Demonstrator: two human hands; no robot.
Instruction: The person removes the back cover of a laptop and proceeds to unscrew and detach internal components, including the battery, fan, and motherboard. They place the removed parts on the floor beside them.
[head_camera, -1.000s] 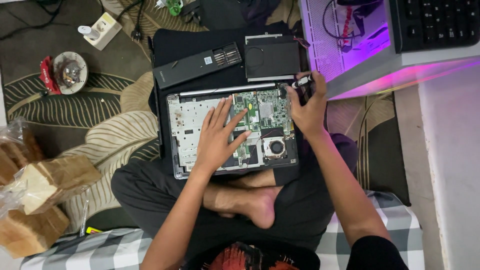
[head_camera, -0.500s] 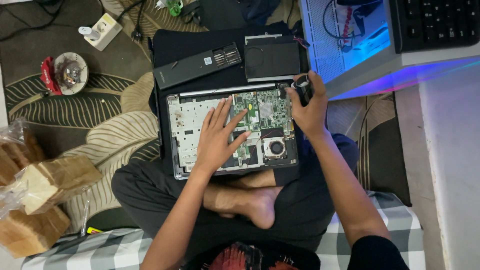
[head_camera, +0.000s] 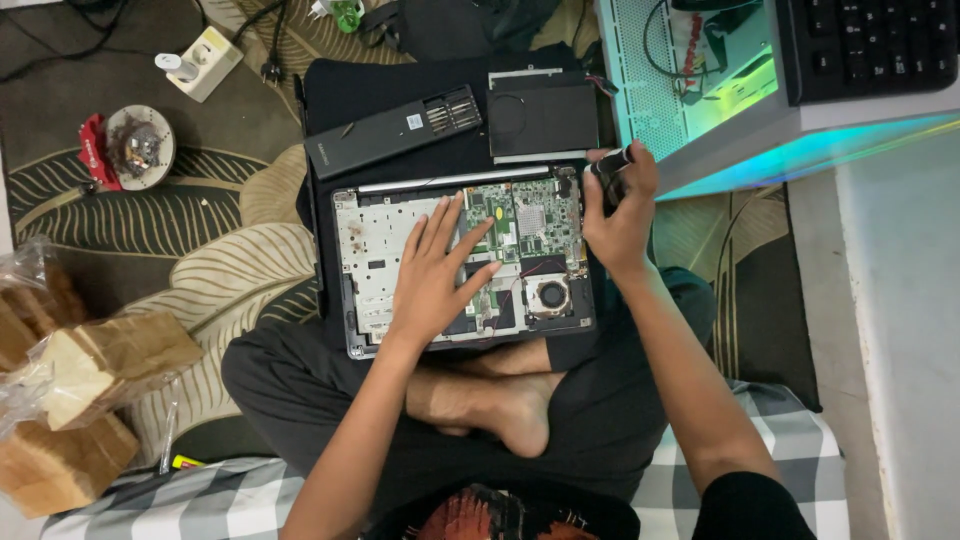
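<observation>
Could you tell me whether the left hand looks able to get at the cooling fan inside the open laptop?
Probably yes. The left hand lies flat on the open laptop, and the fan sits uncovered just beside its fingertips, with only thin wires between. The right hand is up at the far corner, out of the way.

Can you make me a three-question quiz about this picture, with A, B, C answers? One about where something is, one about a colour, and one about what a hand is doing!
1. Where does the opened laptop sit?
A. on the person's lap
B. on the white desk
C. on the bread bags

2. What colour is the circuit board?
A. red
B. green
C. white

3. What is the left hand doing?
A. holding a cup
B. lying flat on the laptop's insides
C. lifted high off it

Answers: 1 A, it rests over the crossed legs. 2 B, the board looks green. 3 B, its fingers spread open on the parts, while the right hand closes on a small dark object.
</observation>
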